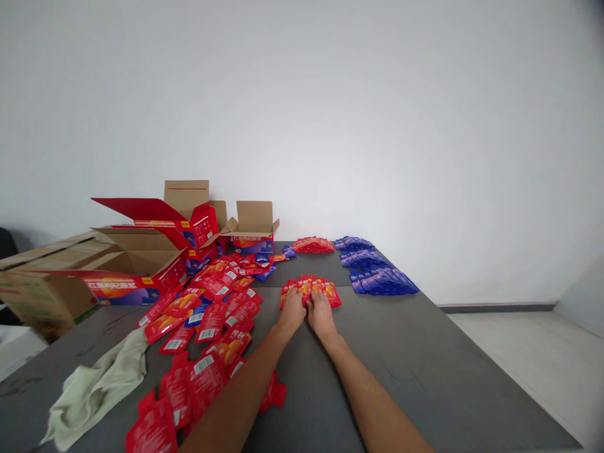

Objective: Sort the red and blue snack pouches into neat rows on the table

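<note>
A fanned, overlapping row of red pouches (311, 286) with orange fruit prints lies on the dark grey table (387, 371), straight in front of me. Both hands are at its near edge, side by side and close together. My left hand (293, 308) is closed on pouches at the left of the row. Just right of it, my right hand (321, 311) has its fingers bent and closed on the middle pouches. My fingertips are partly hidden by the backs of my hands. On the left spreads a loose heap of red pouches (212, 321), a few blue ones mixed in.
Blue-purple pouches (382, 281) lie in stacked rows at the back right, beside another red row (313, 245). Open red cartons (123, 286) and a smaller open box (253, 242) stand at the back left. A pale cloth (99, 390) lies front left. Beyond is a white wall.
</note>
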Tool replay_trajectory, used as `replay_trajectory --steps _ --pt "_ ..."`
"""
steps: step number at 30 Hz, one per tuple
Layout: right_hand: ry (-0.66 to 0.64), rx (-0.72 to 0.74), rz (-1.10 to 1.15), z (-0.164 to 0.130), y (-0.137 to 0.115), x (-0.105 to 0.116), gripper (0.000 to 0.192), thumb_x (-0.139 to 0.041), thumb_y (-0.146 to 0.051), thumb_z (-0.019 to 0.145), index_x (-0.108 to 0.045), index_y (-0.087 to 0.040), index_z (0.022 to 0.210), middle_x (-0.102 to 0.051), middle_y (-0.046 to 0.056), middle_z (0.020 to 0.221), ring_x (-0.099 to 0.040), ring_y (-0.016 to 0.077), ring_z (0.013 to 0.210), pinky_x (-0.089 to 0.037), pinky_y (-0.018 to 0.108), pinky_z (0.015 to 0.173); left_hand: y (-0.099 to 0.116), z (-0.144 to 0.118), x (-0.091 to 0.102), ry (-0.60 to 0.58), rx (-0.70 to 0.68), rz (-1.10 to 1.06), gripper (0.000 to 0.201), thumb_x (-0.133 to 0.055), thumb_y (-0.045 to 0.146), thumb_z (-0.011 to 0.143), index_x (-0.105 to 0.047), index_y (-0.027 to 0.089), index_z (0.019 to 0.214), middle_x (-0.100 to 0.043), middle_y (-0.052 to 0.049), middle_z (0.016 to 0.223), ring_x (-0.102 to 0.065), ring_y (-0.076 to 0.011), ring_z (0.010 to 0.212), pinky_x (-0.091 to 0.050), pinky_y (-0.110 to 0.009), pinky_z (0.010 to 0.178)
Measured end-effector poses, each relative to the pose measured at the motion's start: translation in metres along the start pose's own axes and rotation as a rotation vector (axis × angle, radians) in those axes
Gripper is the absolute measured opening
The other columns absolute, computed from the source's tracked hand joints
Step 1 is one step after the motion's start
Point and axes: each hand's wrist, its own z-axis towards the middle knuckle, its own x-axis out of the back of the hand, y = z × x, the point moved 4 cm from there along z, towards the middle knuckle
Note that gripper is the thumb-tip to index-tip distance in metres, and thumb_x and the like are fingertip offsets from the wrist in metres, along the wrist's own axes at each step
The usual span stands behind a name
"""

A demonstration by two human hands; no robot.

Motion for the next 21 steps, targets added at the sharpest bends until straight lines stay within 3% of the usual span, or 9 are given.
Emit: replay_trajectory --steps 5,12,16,21 --pt "-0.013 0.056 -0.123 0.000 -0.003 0.000 0.030 -0.045 -0.017 0.091 -0.070 -0.014 0.107 -0.065 0.014 0.100 -0.056 0.0246 0.093 -0.043 0.034 0.088 0.001 -0.003 0.001 0.004 -0.009 0.046 0.041 -0.046 0.008 0.081 -0.067 0.015 0.116 -0.065 -0.012 0.123 -0.053 -0.0218 0.119 -0.036 -0.035 0.106" --pt "0.011 0.050 -0.181 -0.004 -0.007 0.004 0.022 -0.050 -0.018 0.089 -0.071 -0.016 0.094 -0.062 0.012 0.094 -0.053 0.0240 0.090 -0.041 0.033 0.085 0.005 -0.016 0.008 0.012 0.022 0.097 0.032 -0.047 0.021 0.089 -0.066 0.020 0.114 -0.063 -0.009 0.126 -0.047 -0.0263 0.121 -0.037 -0.041 0.101" --pt "0.020 0.079 -0.166 -0.007 -0.016 0.007 0.022 -0.049 -0.017 0.090 -0.070 -0.017 0.093 -0.061 0.012 0.092 -0.053 0.0237 0.091 -0.041 0.033 0.086 0.001 -0.025 0.023 0.040 0.062 0.129 0.034 -0.048 0.024 0.088 -0.063 0.022 0.119 -0.057 -0.011 0.132 -0.044 -0.0273 0.124 -0.037 -0.041 0.099" --pt "-0.008 0.124 -0.120 -0.013 -0.034 0.003 0.022 -0.048 -0.014 0.090 -0.070 -0.017 0.090 -0.061 0.011 0.093 -0.053 0.0225 0.090 -0.041 0.031 0.083 -0.020 -0.039 0.048 0.082 0.182 0.273 0.035 -0.054 0.021 0.082 -0.063 0.019 0.115 -0.060 -0.014 0.121 -0.048 -0.0292 0.118 -0.036 -0.042 0.098"
